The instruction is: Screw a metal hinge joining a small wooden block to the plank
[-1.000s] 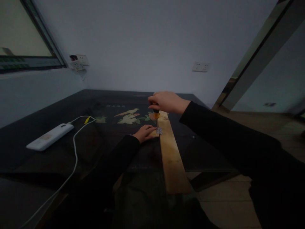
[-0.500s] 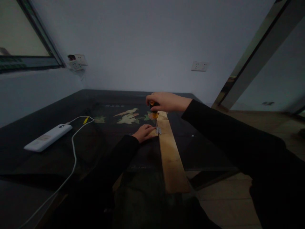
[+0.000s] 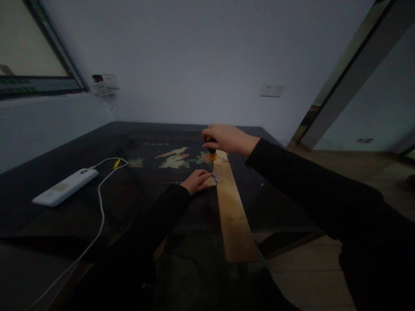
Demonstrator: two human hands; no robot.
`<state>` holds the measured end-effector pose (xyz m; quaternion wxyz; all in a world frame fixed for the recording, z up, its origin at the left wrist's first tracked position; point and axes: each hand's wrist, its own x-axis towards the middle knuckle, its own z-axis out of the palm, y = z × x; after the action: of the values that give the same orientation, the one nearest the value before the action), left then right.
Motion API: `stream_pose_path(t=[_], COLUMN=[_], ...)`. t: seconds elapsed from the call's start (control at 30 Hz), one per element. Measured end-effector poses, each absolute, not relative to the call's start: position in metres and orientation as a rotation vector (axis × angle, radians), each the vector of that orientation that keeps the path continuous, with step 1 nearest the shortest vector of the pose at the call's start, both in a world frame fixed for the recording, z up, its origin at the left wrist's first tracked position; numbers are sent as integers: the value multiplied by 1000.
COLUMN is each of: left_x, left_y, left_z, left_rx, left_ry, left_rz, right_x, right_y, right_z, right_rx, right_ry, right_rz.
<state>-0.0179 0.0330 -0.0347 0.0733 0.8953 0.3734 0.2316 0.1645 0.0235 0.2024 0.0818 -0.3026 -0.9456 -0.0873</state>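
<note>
The long wooden board is lying on the dark table, its near end sticking out past the table's edge. A metal hinge is resting along the board's left side, bridging to a lighter wooden piece abutting it there. Above the board, the right hand is grasping the yellow-and-black handle of a screwdriver, fingers curling round it, while the shaft is pointing down at the hinge. Left of the board, the left hand is lying over the wooden piece with fingers stretching toward the hinge; whether it is pinching anything, I cannot tell. Well to the board's left, a white power strip is sitting with its cord trailing off the table. Bird-and-flower artwork is decorating the tabletop beyond the left hand, left of the board.
</note>
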Motion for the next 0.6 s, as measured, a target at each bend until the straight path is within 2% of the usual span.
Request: stream_pose_path(t=[0.3,0.6], left_x=[-20,-20], left_y=[36,36], left_z=[-41,-39], left_rx=[2661,2662], left_ry=[1074,1045], left_rz=[738,733], right_x=[166,161], right_y=[23,19], right_z=[211,203], right_rx=[-813,-1049], right_ry=[-2940,-2783], right_rz=[-76,-421])
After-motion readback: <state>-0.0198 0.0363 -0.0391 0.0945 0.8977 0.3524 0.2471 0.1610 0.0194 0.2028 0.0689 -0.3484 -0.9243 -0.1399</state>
